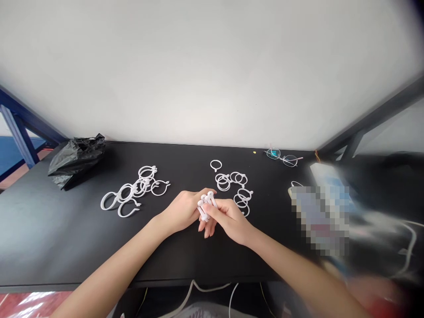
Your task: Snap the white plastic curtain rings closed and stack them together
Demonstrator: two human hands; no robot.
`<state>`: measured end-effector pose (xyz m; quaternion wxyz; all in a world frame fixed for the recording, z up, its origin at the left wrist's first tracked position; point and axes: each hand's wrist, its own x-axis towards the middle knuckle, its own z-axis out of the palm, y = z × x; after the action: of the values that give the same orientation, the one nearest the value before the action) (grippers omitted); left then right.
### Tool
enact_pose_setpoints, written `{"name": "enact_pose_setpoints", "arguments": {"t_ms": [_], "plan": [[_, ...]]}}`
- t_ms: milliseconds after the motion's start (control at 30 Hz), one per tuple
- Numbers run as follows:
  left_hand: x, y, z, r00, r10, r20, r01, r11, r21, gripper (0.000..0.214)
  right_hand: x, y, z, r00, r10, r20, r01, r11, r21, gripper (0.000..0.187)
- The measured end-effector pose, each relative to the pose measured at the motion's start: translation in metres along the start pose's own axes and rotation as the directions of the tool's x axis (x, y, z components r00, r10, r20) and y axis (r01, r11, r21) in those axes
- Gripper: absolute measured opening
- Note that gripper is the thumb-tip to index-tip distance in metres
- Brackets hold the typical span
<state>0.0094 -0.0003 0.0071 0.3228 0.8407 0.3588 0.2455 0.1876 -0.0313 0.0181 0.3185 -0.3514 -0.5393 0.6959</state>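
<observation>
Both hands meet at the middle of a black table point(49, 229). My left hand point(185, 212) is closed around a stack of white plastic rings point(206, 204), their small knobbed tabs sticking up between the fingers. My right hand point(228, 218) pinches the same stack from the right side. A loose group of white rings point(233, 183) lies just beyond my right hand. Another pile of white rings point(132, 192), some open at one side, lies to the left of my left hand.
A crumpled black plastic bag point(76, 159) sits at the table's back left. Wire-framed glasses point(281, 157) lie at the back right by the white wall. A blurred-out object point(319, 218) and white cables point(409, 247) occupy the right side. Cables point(212, 289) hang below the front edge.
</observation>
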Motion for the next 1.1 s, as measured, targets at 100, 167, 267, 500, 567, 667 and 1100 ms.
{"name": "enact_pose_setpoints", "arguments": {"t_ms": [100, 167, 267, 500, 567, 667, 1100], "plan": [[0.001, -0.002, 0.002, 1.000, -0.002, 0.024, 0.003, 0.998, -0.059, 0.026, 0.001, -0.002, -0.003, 0.998, 0.013, 0.060, -0.018, 0.996, 0.086, 0.038], [0.001, -0.003, 0.001, 0.999, -0.009, 0.032, 0.012, 0.993, -0.119, 0.025, 0.001, -0.004, -0.005, 0.992, 0.018, 0.122, -0.035, 0.990, 0.138, 0.033], [0.000, -0.004, -0.001, 0.999, -0.005, 0.032, 0.010, 0.989, -0.146, 0.023, 0.002, -0.004, -0.006, 0.991, 0.026, 0.133, -0.048, 0.985, 0.167, 0.031], [0.001, 0.002, -0.007, 1.000, 0.025, 0.017, -0.024, 0.997, -0.080, 0.019, 0.006, 0.000, -0.005, 0.999, 0.000, 0.034, -0.005, 0.989, 0.146, 0.039], [0.001, 0.003, -0.007, 0.999, 0.026, 0.021, -0.024, 0.996, -0.083, 0.020, 0.006, 0.000, -0.005, 1.000, -0.013, 0.025, 0.010, 0.991, 0.137, 0.041], [0.002, 0.003, -0.006, 0.999, 0.012, 0.044, -0.008, 0.995, -0.102, 0.019, 0.005, 0.000, -0.006, 0.996, -0.009, 0.085, -0.003, 0.990, 0.144, 0.037], [0.003, 0.005, -0.001, 1.000, -0.013, 0.020, 0.014, 0.999, -0.052, 0.019, 0.007, 0.005, 0.004, 0.987, -0.001, -0.159, 0.017, 0.995, 0.094, 0.037]]}}
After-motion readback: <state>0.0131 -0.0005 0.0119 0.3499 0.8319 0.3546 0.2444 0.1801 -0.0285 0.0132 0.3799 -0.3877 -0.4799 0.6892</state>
